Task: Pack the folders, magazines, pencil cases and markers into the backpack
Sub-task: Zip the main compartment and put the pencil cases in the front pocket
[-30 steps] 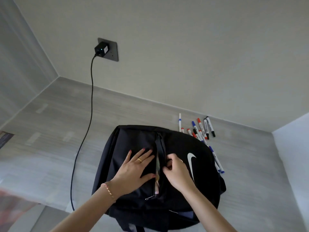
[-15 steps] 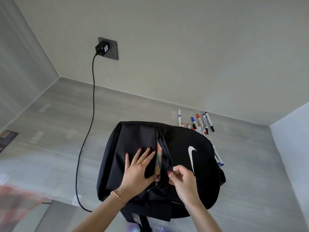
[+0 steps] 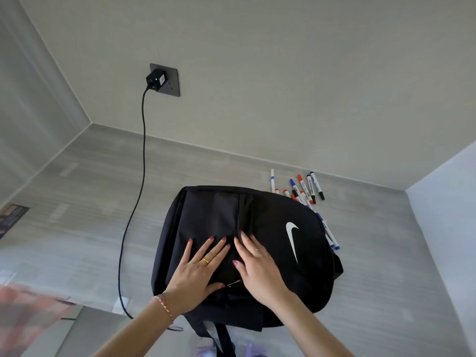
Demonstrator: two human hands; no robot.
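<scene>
While both hands press backpack | markers at far edge

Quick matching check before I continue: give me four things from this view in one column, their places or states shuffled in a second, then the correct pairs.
1. left hand
2. markers
3. charger
4. zipper pull

A. plugged into the wall socket
B. lying beyond the backpack, by the wall
C. between the two wrists
D. flat on the backpack, ring on one finger

Pairs: 1-D, 2-B, 3-A, 4-C
</scene>
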